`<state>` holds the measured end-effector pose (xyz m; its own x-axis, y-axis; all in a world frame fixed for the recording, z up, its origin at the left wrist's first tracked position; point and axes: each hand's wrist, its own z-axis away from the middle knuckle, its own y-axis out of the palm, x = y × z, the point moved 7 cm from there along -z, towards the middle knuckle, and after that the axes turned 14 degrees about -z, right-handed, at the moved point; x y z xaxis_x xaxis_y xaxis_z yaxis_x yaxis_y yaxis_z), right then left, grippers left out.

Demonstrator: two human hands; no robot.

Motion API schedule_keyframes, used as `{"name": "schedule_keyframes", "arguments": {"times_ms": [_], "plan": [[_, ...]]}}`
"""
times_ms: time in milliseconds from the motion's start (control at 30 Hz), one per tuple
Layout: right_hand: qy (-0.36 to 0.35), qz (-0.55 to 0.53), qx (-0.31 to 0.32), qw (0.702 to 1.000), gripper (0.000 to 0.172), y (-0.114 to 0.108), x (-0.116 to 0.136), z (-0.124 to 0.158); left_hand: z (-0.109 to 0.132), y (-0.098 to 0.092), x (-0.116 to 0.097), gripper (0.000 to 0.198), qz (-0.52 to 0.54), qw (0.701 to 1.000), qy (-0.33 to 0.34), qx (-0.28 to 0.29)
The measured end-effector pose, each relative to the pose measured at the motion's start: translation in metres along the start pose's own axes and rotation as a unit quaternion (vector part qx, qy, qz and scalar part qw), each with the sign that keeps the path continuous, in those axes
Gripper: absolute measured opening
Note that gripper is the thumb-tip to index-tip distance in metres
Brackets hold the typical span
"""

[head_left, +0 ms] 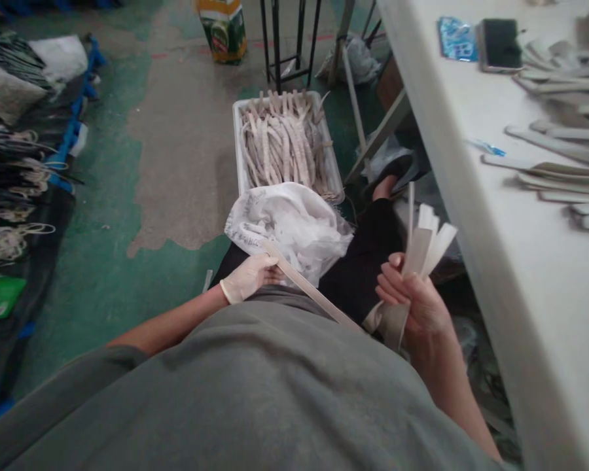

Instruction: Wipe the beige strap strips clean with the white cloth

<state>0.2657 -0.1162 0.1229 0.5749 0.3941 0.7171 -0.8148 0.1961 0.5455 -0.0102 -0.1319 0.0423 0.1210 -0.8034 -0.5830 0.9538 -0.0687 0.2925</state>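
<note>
My left hand (252,276), in a pale thin glove, pinches a long beige fabric strip (319,296) near one end. That strip runs down to the right across my lap, and its far end passes out of sight behind my shirt. My bare right hand (417,297) is closed round a bundle of similar pale strips (422,245), whose ends fan out above the fist and hang below it. On my lap, just beyond the left hand, lies a crumpled white plastic sack (289,226).
A white tray (239,150) heaped with beige strips stands on the floor ahead. To the right runs a white table (515,275) bearing more strips (559,170), a phone (500,44) and a blue packet (457,39). Bundled cords (14,196) lie at left; a black stool (277,59) stands beyond.
</note>
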Motion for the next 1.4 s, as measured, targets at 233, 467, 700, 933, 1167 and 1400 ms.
{"name": "schedule_keyframes", "arguments": {"times_ms": [233,467,700,933,1167,1400], "plan": [[-0.006,0.224,-0.026,0.974,0.036,-0.01,-0.03,0.006,-0.013,0.075,-0.006,0.041,-0.134,0.981,0.034,0.138],[0.004,0.273,-0.007,0.962,0.054,-0.01,-0.066,0.01,-0.024,0.099,-0.018,0.025,-0.215,0.962,0.101,0.134],[0.02,0.254,-0.018,0.967,0.039,-0.01,-0.066,0.003,-0.035,0.075,-0.046,0.028,-0.35,0.92,0.163,0.063],[0.022,-0.048,-0.149,0.988,0.032,-0.061,-0.061,-0.026,-0.04,0.081,-0.024,0.051,-0.734,0.569,0.367,0.047],[0.097,-0.084,-0.111,0.985,0.024,-0.058,-0.072,-0.02,-0.057,0.093,-0.005,0.026,-0.794,0.426,0.431,0.054],[0.272,-0.042,-0.049,0.96,0.014,-0.027,-0.094,-0.007,0.008,0.087,-0.05,0.023,-0.691,0.499,0.521,0.036]]}}
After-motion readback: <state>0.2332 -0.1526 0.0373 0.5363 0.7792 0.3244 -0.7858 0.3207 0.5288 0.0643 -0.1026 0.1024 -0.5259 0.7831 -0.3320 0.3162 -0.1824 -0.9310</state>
